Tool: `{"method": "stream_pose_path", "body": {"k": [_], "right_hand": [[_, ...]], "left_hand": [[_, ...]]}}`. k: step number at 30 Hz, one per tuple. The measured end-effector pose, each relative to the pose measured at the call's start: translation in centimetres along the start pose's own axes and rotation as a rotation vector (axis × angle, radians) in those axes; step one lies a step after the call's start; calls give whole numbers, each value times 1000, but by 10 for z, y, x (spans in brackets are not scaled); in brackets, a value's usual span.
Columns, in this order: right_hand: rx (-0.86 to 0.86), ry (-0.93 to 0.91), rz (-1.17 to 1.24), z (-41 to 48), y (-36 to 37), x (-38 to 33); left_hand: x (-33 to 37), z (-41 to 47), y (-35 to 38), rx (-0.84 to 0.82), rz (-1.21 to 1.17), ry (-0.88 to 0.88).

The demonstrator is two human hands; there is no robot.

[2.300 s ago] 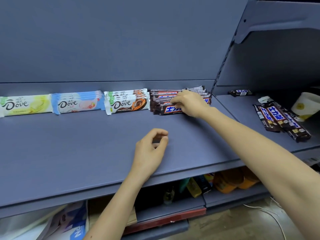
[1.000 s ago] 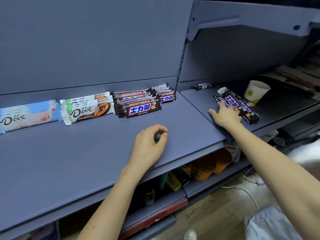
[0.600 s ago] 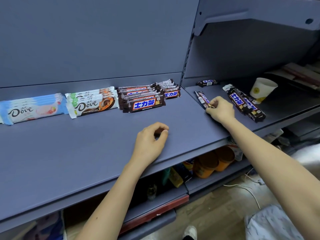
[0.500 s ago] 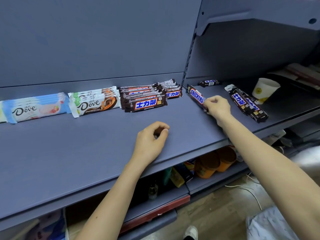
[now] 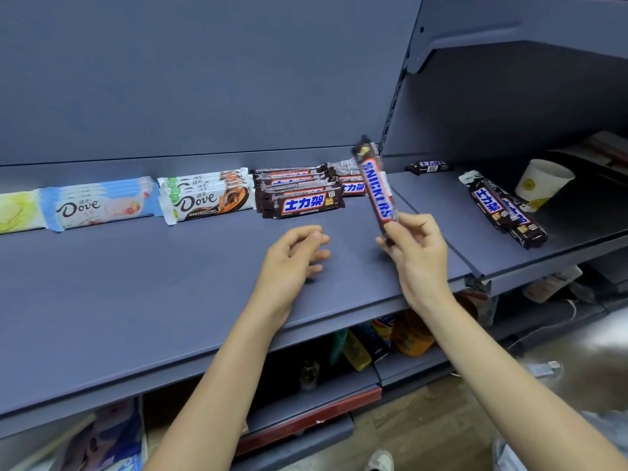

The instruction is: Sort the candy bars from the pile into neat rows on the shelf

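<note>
My right hand [image 5: 416, 254] pinches the lower end of a brown Snickers bar [image 5: 374, 185], which stands nearly upright in the air above the grey shelf [image 5: 136, 294]. My left hand [image 5: 290, 263] hovers over the shelf with loosely curled fingers and holds nothing. Along the shelf's back lie rows of bars: a green Dove stack [image 5: 17, 210], a blue Dove stack [image 5: 98, 203], a white-and-brown Dove stack [image 5: 207, 195] and a Snickers stack [image 5: 299, 195], with more Snickers [image 5: 350, 180] behind. The remaining pile of Snickers bars [image 5: 506, 212] lies on the right shelf section.
One small dark bar [image 5: 429, 166] lies at the back of the right shelf section. A white paper cup [image 5: 540, 181] stands beside the pile. Below the shelf are jars [image 5: 413, 334] and packets. A metal bracket [image 5: 458, 42] juts out above on the right.
My right hand left the Snickers row, reached to the pile on the right shelf section, picked up one bar and lifted it upright toward the middle. My left hand's fingers loosened slightly.
</note>
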State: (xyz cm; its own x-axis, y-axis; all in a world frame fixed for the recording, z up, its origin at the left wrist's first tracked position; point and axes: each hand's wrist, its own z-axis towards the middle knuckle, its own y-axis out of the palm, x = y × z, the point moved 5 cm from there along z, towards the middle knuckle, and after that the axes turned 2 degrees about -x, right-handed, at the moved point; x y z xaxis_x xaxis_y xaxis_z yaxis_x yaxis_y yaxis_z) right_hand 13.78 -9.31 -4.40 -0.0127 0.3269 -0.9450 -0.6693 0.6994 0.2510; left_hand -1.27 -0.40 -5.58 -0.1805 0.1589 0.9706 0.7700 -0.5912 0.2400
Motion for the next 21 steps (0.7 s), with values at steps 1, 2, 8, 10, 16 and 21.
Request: {"method": "stream_pose_path", "body": {"k": [1,2,8,10,16,21], "right_hand": [[-81,-108,-95,-8,6,-3],[-184,-228,-218,-15,13,-5],[-581,-496,-687,-32,42,3],[-534,-384,-674,-26,47,2],[-560,-206,-667,-18,68,3],[-664,-127,-607,-16,86,0]], "left_hand": [[3,0,2,-8,-72,-13],[5,1,3,-16,-140,-21],[7,-6,-11,47,-188,119],[5,-9,-13,44,-184,151],[5,-13,-20,6,-194,184],[4,-11,-33,114,-115,196]]}}
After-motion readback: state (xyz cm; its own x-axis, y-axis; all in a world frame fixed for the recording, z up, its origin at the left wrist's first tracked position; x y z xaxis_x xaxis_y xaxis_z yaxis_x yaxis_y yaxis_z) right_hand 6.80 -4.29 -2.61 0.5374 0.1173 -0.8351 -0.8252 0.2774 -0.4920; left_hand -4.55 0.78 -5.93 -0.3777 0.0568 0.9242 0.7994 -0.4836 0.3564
